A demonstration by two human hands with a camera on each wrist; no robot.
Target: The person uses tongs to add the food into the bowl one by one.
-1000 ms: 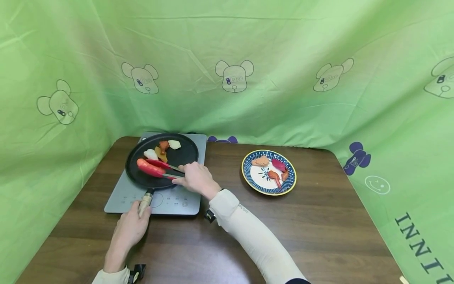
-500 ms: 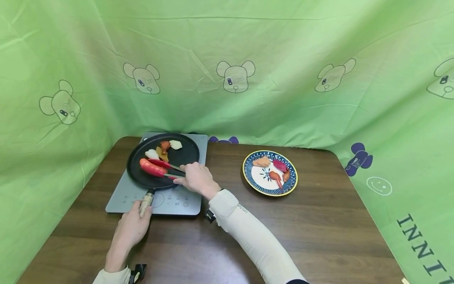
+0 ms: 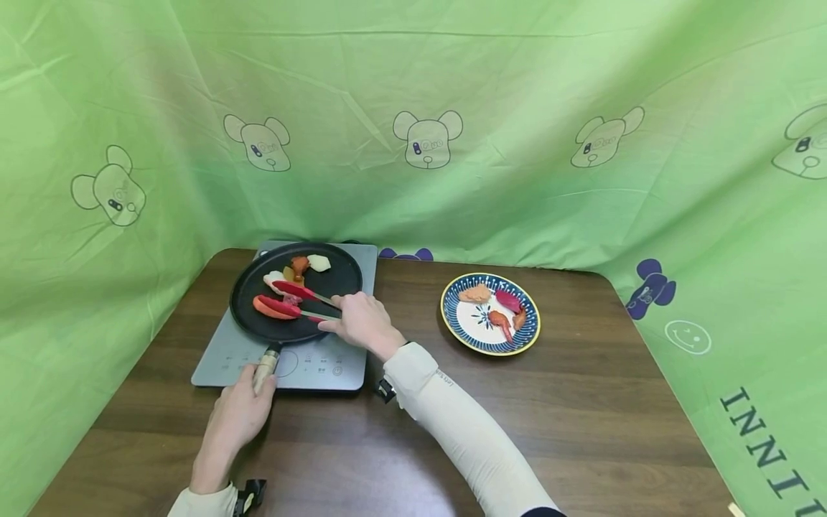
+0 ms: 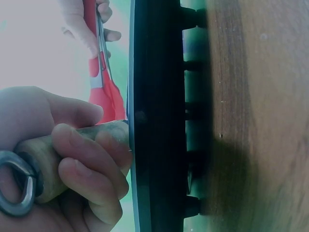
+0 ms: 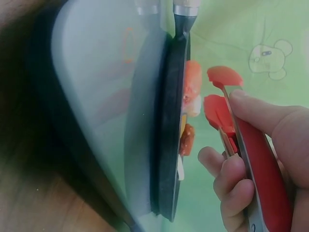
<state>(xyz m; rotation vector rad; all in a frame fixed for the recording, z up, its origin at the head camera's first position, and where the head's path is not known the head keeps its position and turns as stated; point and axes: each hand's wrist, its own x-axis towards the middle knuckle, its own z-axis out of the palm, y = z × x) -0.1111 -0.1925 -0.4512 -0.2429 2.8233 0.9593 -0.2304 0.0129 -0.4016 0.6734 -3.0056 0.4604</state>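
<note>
My left hand wraps its fingers around the wooden handle of a flat black frying pan. Over the pan, my right hand holds red-tipped tongs. Their tips are spread and, in the right wrist view, stand apart from an orange-red, sausage-like piece in the pan. In the head view the tongs partly cover that piece. Behind it are a white piece, a reddish-brown piece and a pale piece, with a yellowish piece among them.
The pan sits on a grey induction cooker at the left of the wooden table. A blue-patterned plate with several food pieces stands to the right. Green printed cloth surrounds the table at the back and sides.
The tongs' tips, earlier close around the orange-red piece, have spread, and the piece is out of them in the pan. The left hand keeps its hold on the handle.
</note>
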